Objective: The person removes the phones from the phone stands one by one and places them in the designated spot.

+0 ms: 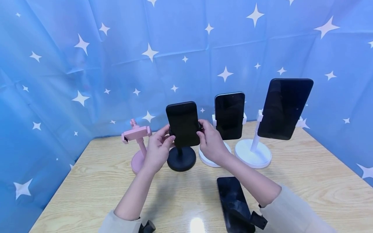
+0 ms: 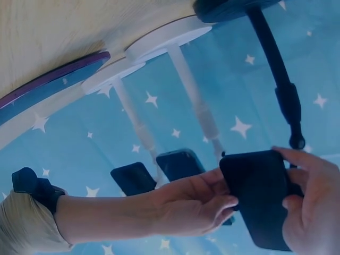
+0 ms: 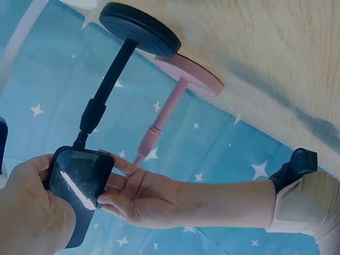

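A black phone [image 1: 183,124] stands upright at the head of a black phone stand [image 1: 181,163], its dark screen facing me. My left hand [image 1: 158,145] pinches the phone's left side, thumb toward the front. On the opposite side my right hand [image 1: 212,140] does the same, fingers at the edge where a dark clamp arm shows. In the right wrist view the stand's black pole [image 3: 109,85] runs up to behind the phone [image 3: 79,180]. The clamp behind the phone is mostly hidden by it and by the fingers.
A pink phone stand [image 1: 137,133] holding no phone is left of my left hand. To the right, two white stands [image 1: 253,154] carry a phone [image 1: 230,116] and a larger dark device [image 1: 285,108]. Another phone [image 1: 233,200] lies on the wooden table [image 1: 102,181] under my right forearm.
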Tool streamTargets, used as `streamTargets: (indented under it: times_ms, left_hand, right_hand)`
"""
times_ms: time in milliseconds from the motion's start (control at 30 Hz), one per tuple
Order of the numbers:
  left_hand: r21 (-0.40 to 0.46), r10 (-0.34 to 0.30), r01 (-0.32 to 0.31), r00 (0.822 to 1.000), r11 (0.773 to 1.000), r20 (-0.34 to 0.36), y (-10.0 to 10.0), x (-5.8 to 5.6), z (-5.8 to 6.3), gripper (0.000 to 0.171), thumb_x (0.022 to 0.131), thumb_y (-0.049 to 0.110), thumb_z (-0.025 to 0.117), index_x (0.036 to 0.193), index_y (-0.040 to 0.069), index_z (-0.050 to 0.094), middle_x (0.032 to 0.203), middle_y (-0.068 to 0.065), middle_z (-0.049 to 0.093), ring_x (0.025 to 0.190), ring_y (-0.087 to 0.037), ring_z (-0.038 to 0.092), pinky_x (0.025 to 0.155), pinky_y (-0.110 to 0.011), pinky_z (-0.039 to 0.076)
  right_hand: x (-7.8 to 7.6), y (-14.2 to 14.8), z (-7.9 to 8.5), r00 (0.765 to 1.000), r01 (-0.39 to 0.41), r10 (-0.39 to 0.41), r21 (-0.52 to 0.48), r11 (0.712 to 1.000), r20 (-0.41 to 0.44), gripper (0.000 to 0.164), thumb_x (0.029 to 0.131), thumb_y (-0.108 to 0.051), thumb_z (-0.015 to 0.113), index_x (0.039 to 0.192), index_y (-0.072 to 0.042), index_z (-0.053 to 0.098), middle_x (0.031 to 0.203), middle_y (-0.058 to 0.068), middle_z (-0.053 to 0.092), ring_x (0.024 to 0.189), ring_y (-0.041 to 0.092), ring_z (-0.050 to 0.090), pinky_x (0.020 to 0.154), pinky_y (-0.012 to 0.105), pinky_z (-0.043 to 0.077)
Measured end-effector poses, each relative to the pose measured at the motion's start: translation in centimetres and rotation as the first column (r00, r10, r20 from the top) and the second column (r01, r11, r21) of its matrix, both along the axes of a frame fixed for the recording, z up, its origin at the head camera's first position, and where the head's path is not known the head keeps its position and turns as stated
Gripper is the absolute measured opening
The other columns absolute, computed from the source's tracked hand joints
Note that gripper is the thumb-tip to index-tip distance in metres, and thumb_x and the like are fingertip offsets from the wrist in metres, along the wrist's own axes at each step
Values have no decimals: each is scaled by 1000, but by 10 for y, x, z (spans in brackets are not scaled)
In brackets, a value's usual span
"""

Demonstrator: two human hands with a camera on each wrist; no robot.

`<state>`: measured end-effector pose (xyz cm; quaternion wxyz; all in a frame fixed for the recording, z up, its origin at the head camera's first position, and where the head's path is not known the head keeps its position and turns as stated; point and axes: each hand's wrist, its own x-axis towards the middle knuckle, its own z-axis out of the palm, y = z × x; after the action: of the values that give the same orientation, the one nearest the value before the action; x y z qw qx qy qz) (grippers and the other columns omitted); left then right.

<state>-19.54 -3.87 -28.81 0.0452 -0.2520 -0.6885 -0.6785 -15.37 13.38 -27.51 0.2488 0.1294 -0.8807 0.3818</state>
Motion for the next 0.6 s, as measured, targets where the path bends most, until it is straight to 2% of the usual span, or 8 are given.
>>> streamTargets:
  times_ms: [233, 333, 600]
  left_hand:
    - [27, -61, 60, 997, 998, 49, -5, 11, 5, 41, 88, -12, 49, 128, -3, 49, 108, -20, 58, 89, -14, 65, 73, -34, 53]
    - [38, -85, 82, 994, 996, 66, -7, 19, 10, 42, 86, -14, 49, 127, -6, 49, 111, -23, 58, 86, -10, 65, 72, -35, 53]
    - [35, -174, 171, 981, 985, 87, -11, 44, 19, 41, 83, -16, 51, 124, -11, 49, 116, -25, 56, 88, -9, 65, 74, -35, 53]
  right_hand:
    - [19, 5, 7, 997, -56, 58, 47, 997, -47, 29, 91, 7, 46, 119, 11, 42, 107, 21, 53, 88, 27, 56, 77, 39, 50]
    - [29, 7, 12, 997, -66, 69, 58, 996, -38, 28, 91, 7, 46, 118, 10, 43, 105, 19, 54, 85, 25, 57, 75, 37, 50]
    - [57, 13, 16, 995, -97, 97, 46, 994, 4, 31, 89, 8, 47, 120, 8, 42, 111, 19, 55, 95, 26, 62, 82, 39, 50]
